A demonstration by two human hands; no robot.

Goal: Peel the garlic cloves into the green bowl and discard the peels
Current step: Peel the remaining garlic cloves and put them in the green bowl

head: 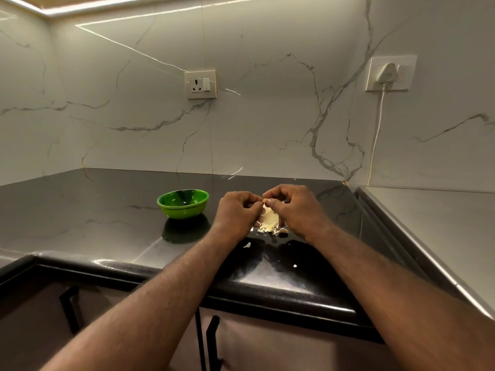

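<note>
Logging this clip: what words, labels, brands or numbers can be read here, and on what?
None can be read. The wall socket, the white plug in the second socket plate and the green bowl show no legible print; any moulded marks on them are too small to tell.

- The garlic clove (265, 201), pinched between the left hand (237, 210) and the right hand (294, 207), was almost wholly hidden by fingertips; only a pale tip showed.
- The pile of peels (269, 220) on the bench (107, 210) lay partly behind both hands.
- The green bowl (183, 207) had a near wall that hid part of its inside, so what it held could not be told.
- The white flecks (247, 245) near the bench's front edge were too small to tell as peel or clove.
- The forearms (160, 298) and the cabinet doors (267, 344) were cut off by the lower edge.
- The white cable (377, 135) vanished behind the bench's right corner.
</note>
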